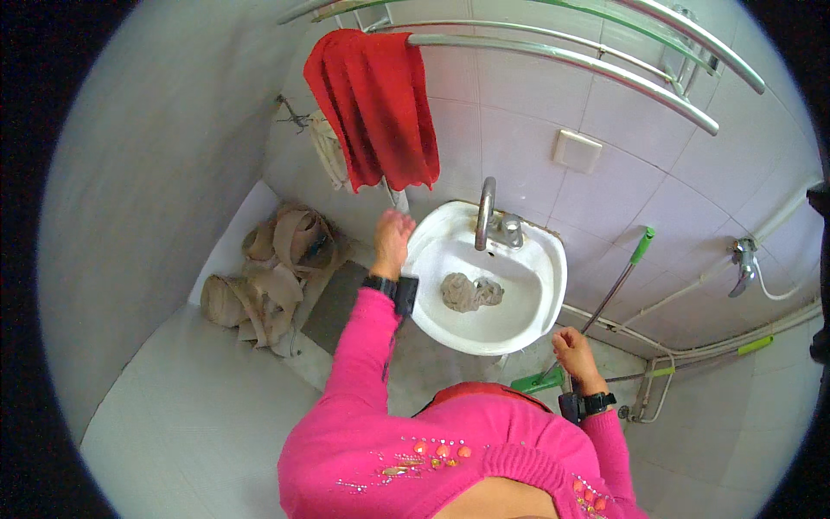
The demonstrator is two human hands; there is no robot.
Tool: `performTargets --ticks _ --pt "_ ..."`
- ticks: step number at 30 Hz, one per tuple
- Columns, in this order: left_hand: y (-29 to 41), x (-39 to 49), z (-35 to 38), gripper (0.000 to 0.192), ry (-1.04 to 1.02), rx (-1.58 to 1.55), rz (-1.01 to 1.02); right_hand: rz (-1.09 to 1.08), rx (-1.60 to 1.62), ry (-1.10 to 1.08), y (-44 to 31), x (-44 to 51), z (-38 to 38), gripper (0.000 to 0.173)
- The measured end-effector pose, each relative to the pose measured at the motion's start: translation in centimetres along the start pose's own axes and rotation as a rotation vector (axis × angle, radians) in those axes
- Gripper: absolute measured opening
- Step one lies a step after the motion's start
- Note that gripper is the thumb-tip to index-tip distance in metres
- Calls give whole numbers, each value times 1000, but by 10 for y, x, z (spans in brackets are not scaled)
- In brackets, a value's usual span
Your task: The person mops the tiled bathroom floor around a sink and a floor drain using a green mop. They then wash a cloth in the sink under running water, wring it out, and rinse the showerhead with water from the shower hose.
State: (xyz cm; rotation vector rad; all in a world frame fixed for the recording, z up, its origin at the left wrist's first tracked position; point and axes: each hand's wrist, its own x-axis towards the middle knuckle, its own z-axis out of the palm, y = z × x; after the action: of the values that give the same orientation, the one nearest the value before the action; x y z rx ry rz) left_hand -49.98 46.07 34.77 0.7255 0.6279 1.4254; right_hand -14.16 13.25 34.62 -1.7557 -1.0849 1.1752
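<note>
A white washbasin with a metal faucet is in front of me. Inside its bowl lies a crumpled grey-brown wet cloth. My left hand is beside the basin's left rim, below a red towel; its fingers are curled and blurred, and their inner side is hidden. My right hand is off the basin's front right edge, with its fingers curled in and nothing visible in them. Behind it passes the metal pole of a green-handled floor tool, whose green head is low on the floor.
Above the basin, a metal towel rack with a glass shelf spans the wall. Rolled beige strips of material lie at the left beside a dark mat. A wall valve, pipes and another green-gripped pole are at the right.
</note>
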Motion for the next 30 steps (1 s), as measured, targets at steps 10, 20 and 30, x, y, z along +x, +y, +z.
performTargets --ticks 10,20,30 --pt "20 9 59 32 -191 -339 -147 -147 -153 -164 -35 26 8 22" --pt "-49 -123 70 29 -52 -59 -490 -152 413 -380 -34 48 -63 32" --pt "-147 -286 12 41 -803 1394 -1389 -37 -229 23 105 -4 -82 26"
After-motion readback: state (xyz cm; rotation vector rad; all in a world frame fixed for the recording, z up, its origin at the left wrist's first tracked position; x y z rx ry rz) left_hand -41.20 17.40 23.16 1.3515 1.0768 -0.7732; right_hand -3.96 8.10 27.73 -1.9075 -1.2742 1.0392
